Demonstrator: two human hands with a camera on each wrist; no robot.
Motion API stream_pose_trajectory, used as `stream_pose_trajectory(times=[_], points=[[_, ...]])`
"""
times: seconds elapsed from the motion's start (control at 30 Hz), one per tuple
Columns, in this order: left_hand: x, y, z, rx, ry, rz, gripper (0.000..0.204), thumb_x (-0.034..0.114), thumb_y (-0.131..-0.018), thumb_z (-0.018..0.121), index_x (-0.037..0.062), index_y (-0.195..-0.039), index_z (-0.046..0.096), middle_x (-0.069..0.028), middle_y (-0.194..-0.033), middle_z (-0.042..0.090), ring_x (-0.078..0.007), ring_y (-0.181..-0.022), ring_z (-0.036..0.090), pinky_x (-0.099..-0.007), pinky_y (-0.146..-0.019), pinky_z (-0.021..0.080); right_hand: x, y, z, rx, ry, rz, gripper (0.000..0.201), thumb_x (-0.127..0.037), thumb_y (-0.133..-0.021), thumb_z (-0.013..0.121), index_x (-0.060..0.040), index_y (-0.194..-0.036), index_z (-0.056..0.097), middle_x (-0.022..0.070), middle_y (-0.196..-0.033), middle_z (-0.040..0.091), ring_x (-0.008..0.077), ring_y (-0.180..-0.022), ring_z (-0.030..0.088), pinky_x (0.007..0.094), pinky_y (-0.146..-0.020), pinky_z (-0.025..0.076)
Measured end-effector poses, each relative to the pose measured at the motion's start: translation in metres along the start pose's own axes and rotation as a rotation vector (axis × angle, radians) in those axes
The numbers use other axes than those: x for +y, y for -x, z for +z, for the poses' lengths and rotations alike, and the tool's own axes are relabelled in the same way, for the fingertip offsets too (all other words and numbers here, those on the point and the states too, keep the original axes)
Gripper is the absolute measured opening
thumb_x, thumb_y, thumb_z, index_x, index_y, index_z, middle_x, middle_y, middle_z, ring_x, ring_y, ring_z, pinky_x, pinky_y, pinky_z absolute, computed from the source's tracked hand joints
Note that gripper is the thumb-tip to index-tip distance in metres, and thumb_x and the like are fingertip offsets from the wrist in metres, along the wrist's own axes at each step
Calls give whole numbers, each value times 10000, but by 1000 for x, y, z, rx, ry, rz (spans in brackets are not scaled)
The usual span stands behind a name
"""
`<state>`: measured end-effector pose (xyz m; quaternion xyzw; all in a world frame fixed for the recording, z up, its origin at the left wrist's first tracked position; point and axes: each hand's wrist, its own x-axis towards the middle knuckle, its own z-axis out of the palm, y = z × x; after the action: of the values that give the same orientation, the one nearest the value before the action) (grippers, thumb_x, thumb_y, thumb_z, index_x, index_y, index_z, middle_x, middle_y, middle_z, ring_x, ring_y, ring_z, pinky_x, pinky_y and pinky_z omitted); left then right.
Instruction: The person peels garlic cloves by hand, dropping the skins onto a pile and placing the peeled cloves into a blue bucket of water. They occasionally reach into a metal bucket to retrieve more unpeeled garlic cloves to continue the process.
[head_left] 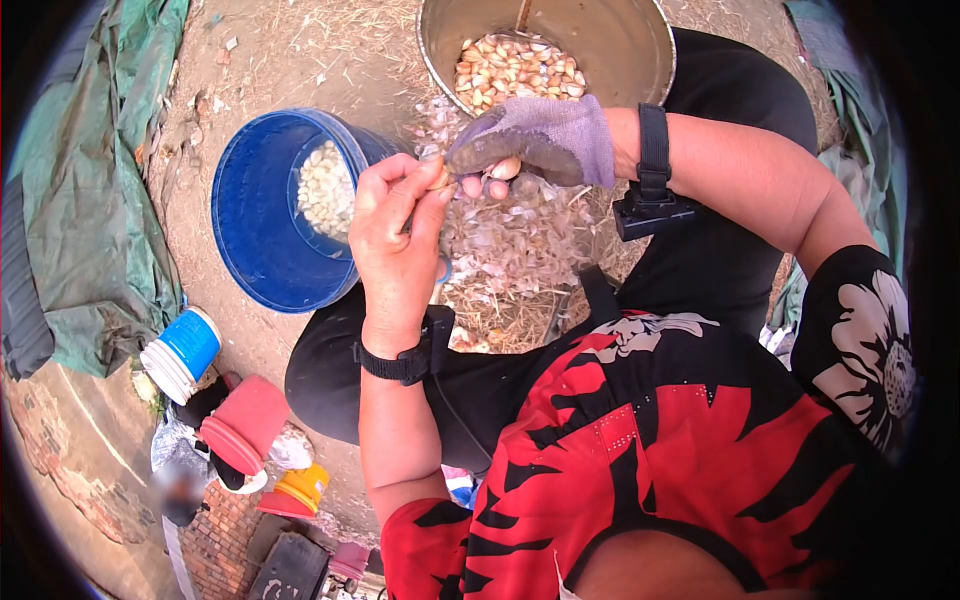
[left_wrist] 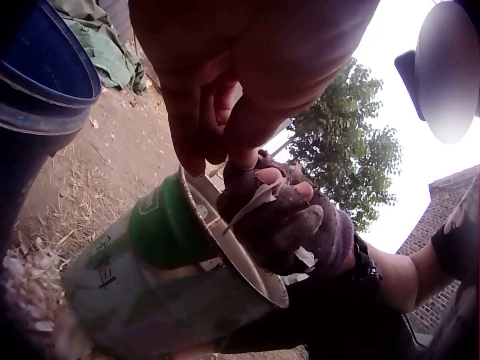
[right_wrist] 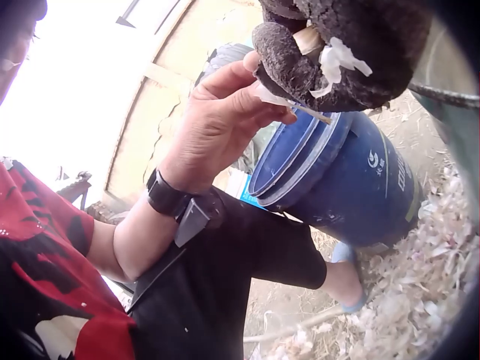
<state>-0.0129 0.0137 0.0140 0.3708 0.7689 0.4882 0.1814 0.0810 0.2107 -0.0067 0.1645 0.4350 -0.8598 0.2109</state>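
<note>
My bare left hand [head_left: 393,225] pinches a garlic clove [head_left: 440,178] between thumb and fingertips, right against the fingers of my right hand [head_left: 545,140]. That right hand wears a worn purple-grey glove with bare fingertips poking out. It also holds a pale garlic clove [head_left: 505,168] in its curled fingers. A strip of papery skin [right_wrist: 270,96] sticks out between the two hands in the right wrist view. Another flake [right_wrist: 341,66] clings to the glove. Unpeeled cloves [head_left: 520,70] lie in a large pail [head_left: 625,50] ahead of me. Peeled white cloves [head_left: 325,190] are in a blue bucket [head_left: 240,230] at left.
Loose garlic skins [head_left: 510,240] and straw cover the ground between my legs. Green tarpaulin [head_left: 110,250] lies at far left. A small blue pail [head_left: 185,345], a red bucket [head_left: 245,420] and a yellow container [head_left: 303,485] stand at lower left.
</note>
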Motion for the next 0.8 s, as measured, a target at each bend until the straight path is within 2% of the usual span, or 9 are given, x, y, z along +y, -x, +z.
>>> stream_pose_trajectory(times=[0.07,0.13,0.23,0.3,0.43,0.5,0.63,0.7,0.8], points=[[3,0,-1,-15,-11,7,273,-74,-819,690,21,-1074,709,-60,-1046,590,-128,-893,607,-234,-752,507,2,-2,-2,-4,1,16,264,-220,-892,636,-18,-1055,685,51,-908,675,65,-708,616,179,-649,485],[8,0,-2,-31,-22,14,278,-84,-825,683,18,-1082,707,-50,-1070,583,-108,-904,609,-219,-775,514,8,-7,-8,-89,10,-84,271,-254,-910,631,-26,-1043,690,41,-882,676,60,-683,610,180,-622,482],[11,1,-1,-56,-198,96,272,-81,-816,690,23,-1066,710,-51,-1054,589,-108,-889,610,-223,-758,514,9,-6,-8,-57,5,-18,271,-258,-908,632,-24,-1030,691,37,-879,672,61,-673,607,183,-614,482],[10,3,1,-43,-190,97,267,-64,-806,701,26,-1058,711,-88,-1000,592,-172,-859,613,-260,-717,507,13,-10,-7,-38,12,-9,265,-247,-900,633,-20,-1026,690,38,-873,671,64,-666,608,181,-615,482],[5,4,5,-30,-136,29,252,-61,-819,699,8,-1061,700,-68,-992,589,-152,-859,615,-261,-728,516,12,-11,-3,-4,72,-26,273,-253,-894,648,-14,-1019,687,45,-847,666,72,-635,606,183,-603,489],[4,4,4,19,311,-162,238,-48,-834,701,-14,-1068,674,-44,-996,582,-129,-865,612,-260,-751,524,10,-10,-2,-30,30,-60,281,-269,-901,647,-18,-1022,685,42,-834,663,72,-632,607,188,-590,487],[6,3,-1,19,445,-260,262,-22,-875,671,-8,-1134,641,-54,-1058,597,-131,-803,615,-278,-754,547,7,-14,2,-26,92,-86,294,-287,-913,640,-23,-1039,675,41,-818,654,69,-632,607,200,-562,479],[12,4,-5,13,666,-387,253,31,-922,630,9,-1174,612,-78,-1044,614,-134,-777,614,-295,-719,556,10,-18,3,5,150,-84,267,-293,-909,639,-38,-980,677,31,-801,654,72,-628,600,210,-553,462],[18,0,-9,37,831,-343,253,52,-952,592,13,-1202,585,-93,-1004,633,-140,-757,615,-295,-696,554,11,-14,1,70,369,-60,259,-300,-903,637,-49,-948,686,30,-774,655,84,-625,597,226,-560,448]])
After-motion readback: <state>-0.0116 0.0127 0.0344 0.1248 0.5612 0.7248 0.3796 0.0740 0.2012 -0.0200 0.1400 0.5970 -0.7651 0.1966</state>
